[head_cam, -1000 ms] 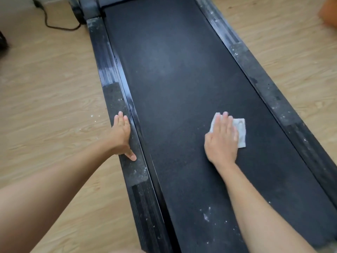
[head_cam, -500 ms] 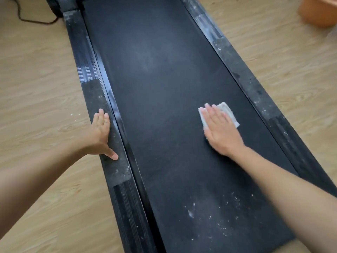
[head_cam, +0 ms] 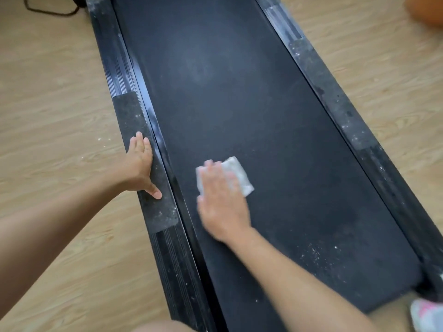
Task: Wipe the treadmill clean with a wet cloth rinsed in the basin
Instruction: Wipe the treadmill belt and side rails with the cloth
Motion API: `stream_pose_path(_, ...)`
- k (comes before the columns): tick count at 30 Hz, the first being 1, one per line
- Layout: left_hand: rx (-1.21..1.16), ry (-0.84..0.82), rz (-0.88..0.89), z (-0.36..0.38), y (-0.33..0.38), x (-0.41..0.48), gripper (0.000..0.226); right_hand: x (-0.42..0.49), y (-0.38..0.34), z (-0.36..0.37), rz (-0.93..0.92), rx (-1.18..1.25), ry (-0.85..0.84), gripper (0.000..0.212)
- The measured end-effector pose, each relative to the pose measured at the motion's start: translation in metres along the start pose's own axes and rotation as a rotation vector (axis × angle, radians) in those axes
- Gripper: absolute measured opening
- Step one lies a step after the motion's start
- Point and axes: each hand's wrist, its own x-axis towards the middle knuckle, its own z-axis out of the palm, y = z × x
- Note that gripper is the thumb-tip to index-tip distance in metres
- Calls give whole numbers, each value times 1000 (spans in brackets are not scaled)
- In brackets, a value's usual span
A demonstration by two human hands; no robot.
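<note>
While the spread left hand (head_cam: 140,168) braces the treadmill rail (head_cam: 129,116), the flat right hand (head_cam: 223,204) has swept the cloth (head_cam: 241,176) leftward; near-end specks (head_cam: 314,255) remain.

The wood floor (head_cam: 52,97) below me carries the treadmill (head_cam: 239,104) down mid-frame, a black cable (head_cam: 60,13) upper left, an orange basin (head_cam: 429,10) upper right.

matt black belt (head_cam: 251,104), white cloth (head_cam: 236,174), wood-look floor (head_cam: 48,92).

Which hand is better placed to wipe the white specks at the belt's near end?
Right. The right hand presses the cloth flat on the belt, with the specks beside its forearm. The left hand rests on the side rail, without a cloth.
</note>
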Motion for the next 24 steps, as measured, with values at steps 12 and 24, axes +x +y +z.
stream_pose_path(12,252,-78,-55,-2,13,7,161,-2,160,-36,268,-65,-20,59)
stream_pose_path(24,179,18,-31,-1,10,-10,151,-25,249,-96,360,-412,-136,29)
